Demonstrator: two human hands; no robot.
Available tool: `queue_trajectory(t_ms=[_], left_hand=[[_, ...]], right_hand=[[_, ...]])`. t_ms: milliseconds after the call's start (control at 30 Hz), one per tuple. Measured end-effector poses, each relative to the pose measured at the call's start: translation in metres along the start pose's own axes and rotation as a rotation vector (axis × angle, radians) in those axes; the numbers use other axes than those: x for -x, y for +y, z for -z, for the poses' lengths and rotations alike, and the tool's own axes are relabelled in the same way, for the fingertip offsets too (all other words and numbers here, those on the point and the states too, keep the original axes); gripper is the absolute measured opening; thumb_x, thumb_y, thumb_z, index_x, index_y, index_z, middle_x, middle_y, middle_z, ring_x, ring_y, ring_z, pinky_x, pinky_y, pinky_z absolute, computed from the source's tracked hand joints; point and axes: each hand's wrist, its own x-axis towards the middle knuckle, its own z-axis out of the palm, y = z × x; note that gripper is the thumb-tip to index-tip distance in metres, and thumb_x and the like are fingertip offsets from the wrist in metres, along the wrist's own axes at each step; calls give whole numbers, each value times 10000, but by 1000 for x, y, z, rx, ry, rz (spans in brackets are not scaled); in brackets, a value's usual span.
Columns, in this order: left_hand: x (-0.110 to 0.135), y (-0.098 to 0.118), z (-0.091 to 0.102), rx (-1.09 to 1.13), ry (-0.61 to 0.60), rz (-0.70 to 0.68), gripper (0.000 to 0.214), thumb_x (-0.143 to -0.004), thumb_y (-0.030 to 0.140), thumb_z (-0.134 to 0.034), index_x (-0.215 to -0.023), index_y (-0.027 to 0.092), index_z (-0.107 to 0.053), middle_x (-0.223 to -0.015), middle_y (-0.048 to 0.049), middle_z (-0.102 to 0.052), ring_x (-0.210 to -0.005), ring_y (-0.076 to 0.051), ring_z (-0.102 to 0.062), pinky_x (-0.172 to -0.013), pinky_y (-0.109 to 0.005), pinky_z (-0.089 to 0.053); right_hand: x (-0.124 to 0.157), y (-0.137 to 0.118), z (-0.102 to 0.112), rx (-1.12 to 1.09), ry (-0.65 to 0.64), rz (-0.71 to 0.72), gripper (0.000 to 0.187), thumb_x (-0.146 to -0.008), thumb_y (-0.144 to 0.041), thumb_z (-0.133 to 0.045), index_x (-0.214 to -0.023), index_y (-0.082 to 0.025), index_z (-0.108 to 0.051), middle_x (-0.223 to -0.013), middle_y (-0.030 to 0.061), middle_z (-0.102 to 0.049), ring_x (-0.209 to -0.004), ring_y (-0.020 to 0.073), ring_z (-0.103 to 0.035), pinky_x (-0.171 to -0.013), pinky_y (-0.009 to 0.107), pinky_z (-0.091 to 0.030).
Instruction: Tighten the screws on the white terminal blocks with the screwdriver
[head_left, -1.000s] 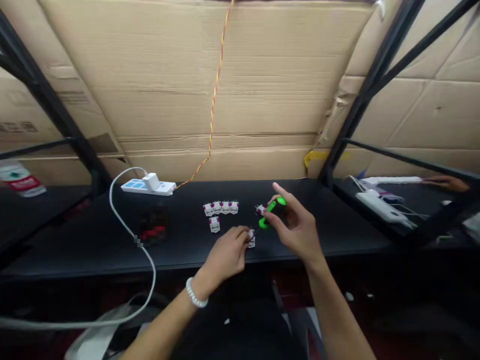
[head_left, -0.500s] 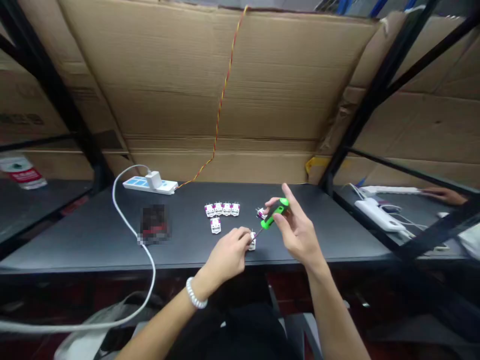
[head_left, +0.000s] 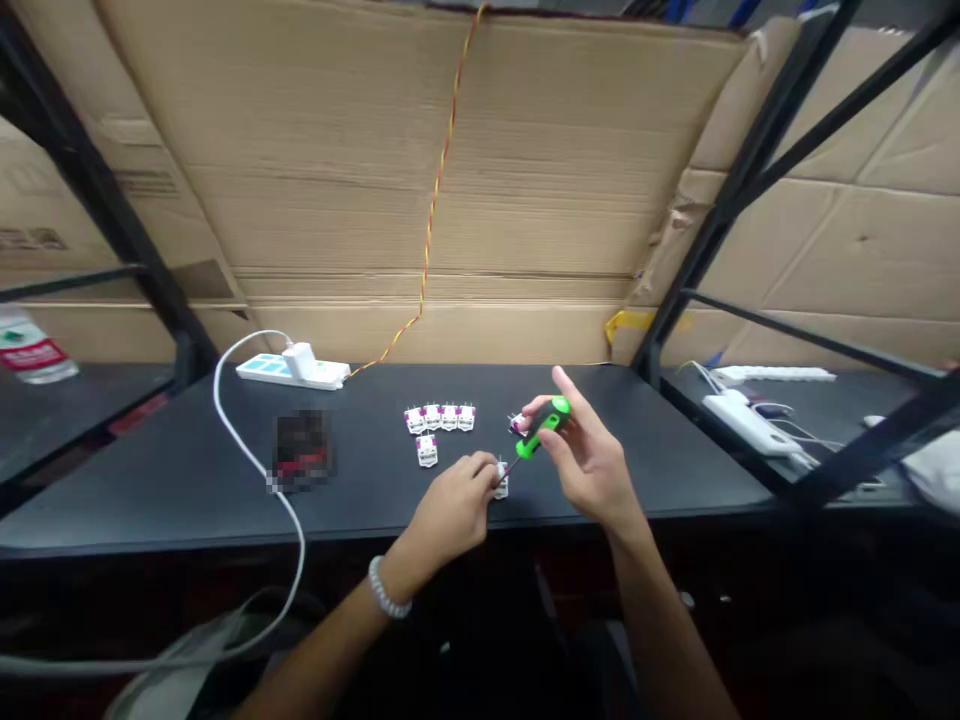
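Note:
My right hand (head_left: 589,455) grips a green and black screwdriver (head_left: 545,428) by its handle, the shaft slanting down to the left. Its tip meets a small white part (head_left: 502,484) near the table's front edge. My left hand (head_left: 456,500), with a white beaded band on the wrist, is closed on that part's left side and covers some of it. Beyond the screwdriver lies another white and purple part (head_left: 517,423), partly hidden by my right fingers. To the left, several similar white and purple parts (head_left: 448,417) stand in a row, with a single one (head_left: 427,451) just in front.
A white power strip (head_left: 330,375) with a plugged-in adapter sits at the back left; its white cable (head_left: 225,405) loops over the table's front edge. A blurred dark object (head_left: 301,447) lies nearby. Black metal posts (head_left: 679,270) and cardboard (head_left: 337,180) enclose the black table (head_left: 360,505).
The whole view has shifted slightly. Both hands keep nearly the same pose, the screwdriver still at the white part. A person's hand at the far right is no longer visible.

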Motion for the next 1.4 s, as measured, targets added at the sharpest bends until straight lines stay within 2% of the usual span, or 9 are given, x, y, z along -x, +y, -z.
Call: queue_trajectory(t_ms=[267, 467, 667, 867, 933, 1067, 1133, 1300, 1400], left_hand=[[-1, 0, -2, -14, -3, -25, 278, -980, 50, -473, -1164, 207, -611, -1262, -116, -644, -1124, -280, -636, -1011, -437, -578], [-1, 1, -7, 60, 61, 14, 199, -995, 75, -506, -1092, 208, -617, -1200, -100, -658, -1091, -276, -638, -995, -435, -566], [-2, 4, -9, 92, 79, 57, 192, -995, 64, -527, -1063, 208, -634, -1184, -83, -678, -1048, -261, -652, -966, -416, -563], [-2, 6, -9, 51, 83, 75, 188, -986, 64, -532, -1048, 218, -620, -1200, -78, -685, -1047, -273, -655, -948, -427, -560], [-1, 5, -10, 58, 89, 65, 178, -977, 68, -543, -1038, 219, -617, -1201, -82, -683, -1067, -278, -658, -958, -430, -561], [0, 2, -10, 111, 95, 52, 228, -912, 28, -574, -1029, 219, -616, -1225, -81, -677, -1115, -280, -659, -1002, -433, -558], [0, 1, -10, 140, 107, 57, 257, -879, 7, -583, -1020, 220, -619, -1228, -78, -676, -1114, -278, -661, -1001, -430, -559], [-1, 1, -8, 220, 138, 67, 239, -872, 7, -593, -964, 224, -626, -1187, -60, -685, -1073, -254, -671, -990, -409, -560], [-3, 2, -6, 244, 139, 85, 223, -870, 10, -607, -921, 226, -631, -1173, -58, -687, -1071, -252, -675, -989, -405, -562]], right_hand=[[-10, -3, -6, 217, -20, 45, 662, -1032, -267, -674, -1642, -366, -438, -1142, 44, -690, -969, 187, -711, -921, 359, -637], [-24, -10, -14, 397, -7, 156, 591, -963, -308, -776, -1525, -349, -595, -1016, 33, -650, -804, 176, -621, -772, 333, -606], [-23, -11, -8, 152, -118, 82, 531, -1073, -233, -545, -1592, -340, -502, -1417, 112, -648, -1134, 237, -729, -985, 433, -618], [-31, -20, -11, 366, -9, 177, 337, -954, -254, -777, -1286, -306, -747, -1065, 51, -699, -926, 199, -705, -842, 356, -622], [-32, -22, -13, 402, -12, 198, 368, -959, -249, -758, -1323, -297, -730, -1092, 66, -686, -946, 208, -702, -853, 368, -625], [-29, -24, -13, 248, -161, 132, 529, -1041, -181, -557, -1557, -297, -547, -1374, 114, -674, -1176, 240, -716, -1010, 424, -608], [-29, -24, -12, 210, -184, 121, 541, -1049, -178, -560, -1575, -299, -525, -1353, 102, -705, -1159, 228, -727, -1002, 408, -610], [-31, -21, -13, 390, -47, 208, 420, -944, -269, -800, -1354, -297, -711, -1066, 47, -713, -903, 188, -693, -836, 346, -614], [-31, -20, -13, 410, -12, 229, 388, -952, -275, -786, -1334, -295, -721, -1074, 54, -683, -910, 192, -682, -838, 353, -614]])
